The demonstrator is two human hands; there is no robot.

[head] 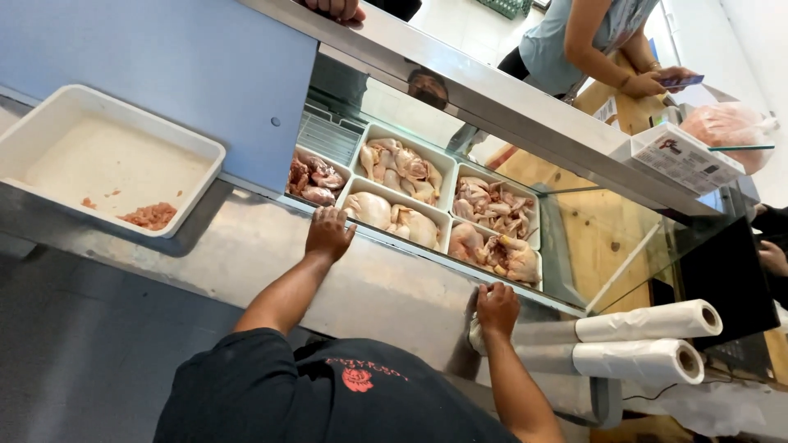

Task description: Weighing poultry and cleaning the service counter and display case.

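My left hand (pixel 328 234) lies flat on the steel counter ledge (pixel 246 246), fingertips at the rim of a white tray of raw chicken (pixel 392 218). My right hand (pixel 497 309) curls over the ledge's edge further right, beside a tray of chicken pieces (pixel 499 253). More white trays of raw chicken (pixel 402 168) sit behind glass in the display case. My black shirt (pixel 328 394) fills the bottom of the view.
A large white tray (pixel 49 131) holds a little minced meat at the left. Two rolls of plastic bags (pixel 648 340) lie at the right. A person in a light blue top (pixel 566 41) holds a phone across the counter. Another person's hand (pixel 336 8) rests on top.
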